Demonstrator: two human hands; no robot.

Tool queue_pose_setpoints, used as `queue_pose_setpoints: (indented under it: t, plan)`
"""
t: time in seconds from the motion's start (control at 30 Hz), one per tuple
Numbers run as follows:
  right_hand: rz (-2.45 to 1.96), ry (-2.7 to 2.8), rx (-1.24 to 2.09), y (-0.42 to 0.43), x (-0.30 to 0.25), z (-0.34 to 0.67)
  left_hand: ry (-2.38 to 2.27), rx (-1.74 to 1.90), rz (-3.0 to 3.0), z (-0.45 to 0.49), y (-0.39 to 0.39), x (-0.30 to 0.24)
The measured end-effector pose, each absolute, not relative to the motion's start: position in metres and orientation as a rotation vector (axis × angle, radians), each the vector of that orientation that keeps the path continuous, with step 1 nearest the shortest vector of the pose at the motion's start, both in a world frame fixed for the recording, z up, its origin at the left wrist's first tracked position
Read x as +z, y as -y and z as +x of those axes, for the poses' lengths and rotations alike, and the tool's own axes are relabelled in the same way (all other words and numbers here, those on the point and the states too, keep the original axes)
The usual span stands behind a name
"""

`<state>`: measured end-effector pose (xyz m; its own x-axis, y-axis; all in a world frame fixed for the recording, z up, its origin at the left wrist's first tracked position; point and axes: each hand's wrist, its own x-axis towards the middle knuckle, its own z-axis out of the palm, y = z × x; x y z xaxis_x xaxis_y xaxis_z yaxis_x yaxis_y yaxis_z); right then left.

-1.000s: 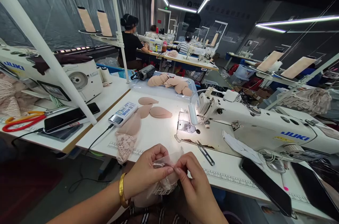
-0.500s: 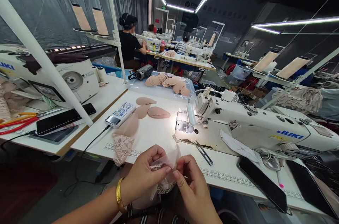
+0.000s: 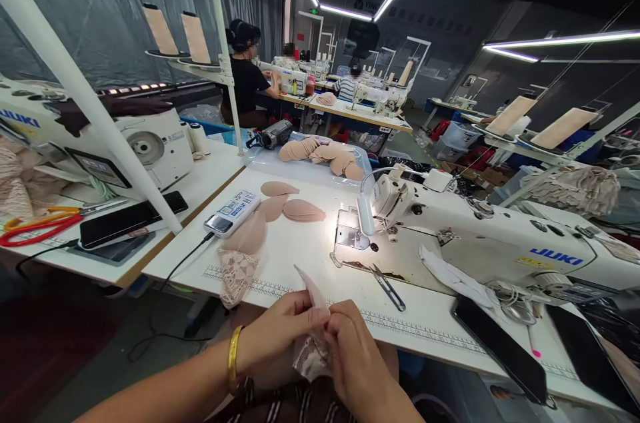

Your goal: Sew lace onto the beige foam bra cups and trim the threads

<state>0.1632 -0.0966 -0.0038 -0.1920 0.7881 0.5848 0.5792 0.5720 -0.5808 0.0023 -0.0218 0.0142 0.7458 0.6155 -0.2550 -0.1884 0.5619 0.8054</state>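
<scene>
Saw a pale pink fabric piece (image 3: 311, 354), sheer mesh and lace, pinched between the left hand (image 3: 281, 332) and the right hand (image 3: 356, 358). Rose above both hands in a narrow sheer point tilted leftward; hung between them, below the fingertips, as bunched lace.

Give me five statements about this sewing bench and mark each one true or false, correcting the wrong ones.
1. The left hand and right hand both hold the sheer lace fabric. True.
2. A gold bangle is worn on the right arm. False: it is on the left arm.
3. The small thread snips lie on the white table. True.
4. The red-and-orange-handled scissors hang from a thread stand. False: they lie on the neighbouring table at the left.
5. The white device has nothing plugged in. False: a black cable runs into it.
</scene>
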Motion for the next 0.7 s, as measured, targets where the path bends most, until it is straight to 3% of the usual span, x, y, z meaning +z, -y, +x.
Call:
queue_pose_setpoints:
  t: [0.13, 0.27, 0.47, 0.7]
  plan:
    - [-1.176, 1.728, 0.473, 0.103, -0.003, 0.172, -0.681, 0.564, 1.012, -0.004, 0.016, 0.015]
    - [-1.166, 1.498, 0.814, 0.109, 0.001, 0.180, -0.817, 0.975, 1.380, -0.025, -0.005, 0.027]
    - [-1.101, 1.458, 0.923, 0.105, 0.000, 0.178, -0.543, 0.439, 1.007, -0.020, -0.010, 0.021]
    - [-1.194, 1.518, 0.767, 0.110, 0.000, 0.180, -0.536, 0.546, 1.118, 0.002, 0.010, 0.015]
